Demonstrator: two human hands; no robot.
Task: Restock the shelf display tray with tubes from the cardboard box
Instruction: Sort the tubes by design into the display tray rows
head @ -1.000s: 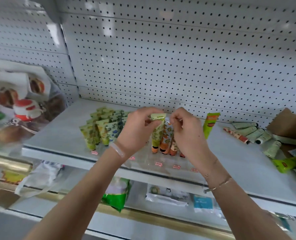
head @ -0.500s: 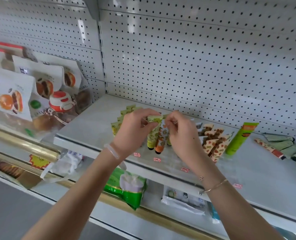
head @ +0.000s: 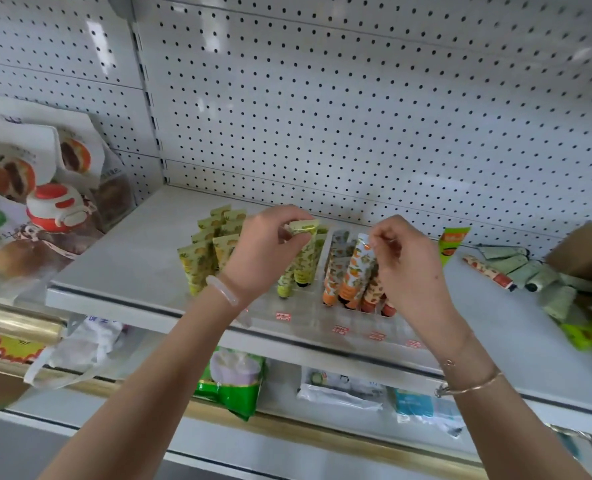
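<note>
Starting nearest, below the clear display tray, one green packet lies on the lower shelf. Four red price labels line the tray's front wall, so each lane of tubes carries its price beneath it.

Just behind that wall both hands work inside the tray. The left hand pinches the crimped top of a yellow-green tube that stands cap down. I judge it is being seated in its lane, since gripping the flat seal steers the cap into place. Two caps show beneath it. The right hand pinches the top of an orange-print tube, which I take as squaring it with its neighbours. Four caps show at the foot of that cluster.

At the tray's left end stands a block of yellow tubes, six tops as near as I can count, the left wrist hiding some. Right of the tray, one green-and-orange tube stands alone. Further right, loose tubes lie beside the cardboard box, within easy reach. Behind the tray rises the pegboard panel.
</note>
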